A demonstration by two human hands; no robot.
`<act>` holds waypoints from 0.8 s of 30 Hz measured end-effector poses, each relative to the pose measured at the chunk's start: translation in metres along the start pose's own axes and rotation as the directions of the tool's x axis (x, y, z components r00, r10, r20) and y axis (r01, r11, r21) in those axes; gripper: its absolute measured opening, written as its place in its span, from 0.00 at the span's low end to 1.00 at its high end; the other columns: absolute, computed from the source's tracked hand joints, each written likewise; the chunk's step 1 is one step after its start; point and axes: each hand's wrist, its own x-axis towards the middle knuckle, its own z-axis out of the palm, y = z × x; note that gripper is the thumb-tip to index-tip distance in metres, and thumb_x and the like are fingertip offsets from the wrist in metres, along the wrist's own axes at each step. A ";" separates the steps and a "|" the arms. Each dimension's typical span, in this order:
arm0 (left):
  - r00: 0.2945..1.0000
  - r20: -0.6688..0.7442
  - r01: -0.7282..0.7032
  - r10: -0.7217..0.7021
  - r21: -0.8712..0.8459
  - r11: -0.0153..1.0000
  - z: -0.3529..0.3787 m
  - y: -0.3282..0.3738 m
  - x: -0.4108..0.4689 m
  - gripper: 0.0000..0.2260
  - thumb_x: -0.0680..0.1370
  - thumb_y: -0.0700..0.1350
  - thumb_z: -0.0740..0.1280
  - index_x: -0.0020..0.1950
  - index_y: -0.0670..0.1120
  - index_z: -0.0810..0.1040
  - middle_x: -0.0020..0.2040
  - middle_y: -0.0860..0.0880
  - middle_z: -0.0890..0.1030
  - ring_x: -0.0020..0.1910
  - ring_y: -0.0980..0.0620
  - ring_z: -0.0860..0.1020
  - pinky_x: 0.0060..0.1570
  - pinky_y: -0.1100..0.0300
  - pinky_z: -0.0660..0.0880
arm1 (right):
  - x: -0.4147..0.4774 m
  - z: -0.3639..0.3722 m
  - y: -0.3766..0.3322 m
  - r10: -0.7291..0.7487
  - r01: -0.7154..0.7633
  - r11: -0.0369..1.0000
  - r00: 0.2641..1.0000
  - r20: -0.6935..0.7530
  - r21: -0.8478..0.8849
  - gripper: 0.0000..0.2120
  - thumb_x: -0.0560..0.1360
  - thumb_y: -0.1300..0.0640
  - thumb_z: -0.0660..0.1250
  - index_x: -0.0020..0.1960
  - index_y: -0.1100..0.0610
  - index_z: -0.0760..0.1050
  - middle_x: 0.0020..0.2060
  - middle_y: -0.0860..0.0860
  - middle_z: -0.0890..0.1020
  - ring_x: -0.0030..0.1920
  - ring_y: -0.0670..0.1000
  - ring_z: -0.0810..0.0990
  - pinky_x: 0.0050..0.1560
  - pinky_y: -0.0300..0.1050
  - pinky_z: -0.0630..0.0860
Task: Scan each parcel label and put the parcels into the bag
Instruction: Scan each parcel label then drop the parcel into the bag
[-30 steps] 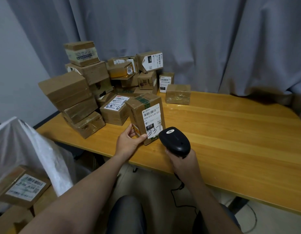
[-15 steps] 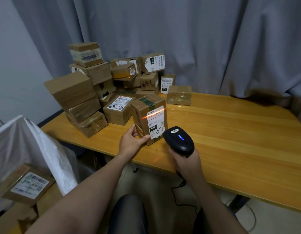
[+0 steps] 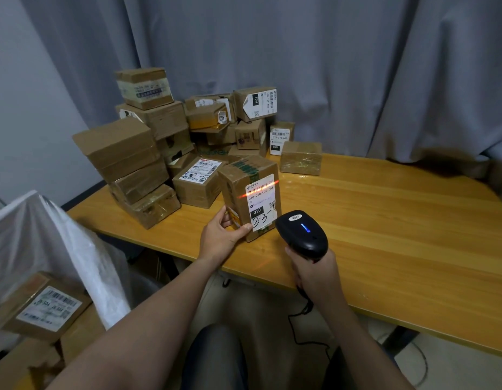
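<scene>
A brown cardboard parcel (image 3: 238,190) stands upright near the front edge of the wooden table (image 3: 385,220). Its white label (image 3: 262,202) faces me, and a red scan line crosses the barcode at the label's top. My left hand (image 3: 223,237) grips the parcel's lower left corner, thumb on the front face. My right hand (image 3: 314,273) grips the handle of a black barcode scanner (image 3: 302,230), whose blue light is on. The scanner's head points at the label from just to the right. A white woven bag (image 3: 47,243) hangs open at the left, below table height.
A pile of several taped cardboard parcels (image 3: 165,153) fills the table's back left corner. One labelled parcel (image 3: 44,308) lies inside the bag. The scanner's black cable (image 3: 303,313) hangs off the table's front edge. Grey curtains hang behind.
The scanner's blue light and the red scan line came on across the label. Both hands and the parcel have hardly moved.
</scene>
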 end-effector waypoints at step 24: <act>0.976 -0.213 0.056 -0.035 0.095 0.994 -0.132 0.037 -0.088 0.26 0.71 0.56 0.80 0.65 0.51 0.79 0.55 0.56 0.83 0.57 0.55 0.80 0.56 0.58 0.76 | -0.001 0.074 -0.086 0.132 -0.107 0.969 0.986 0.101 -0.223 0.08 0.80 0.54 0.70 0.48 0.60 0.78 0.27 0.53 0.76 0.27 0.52 0.76 0.30 0.46 0.75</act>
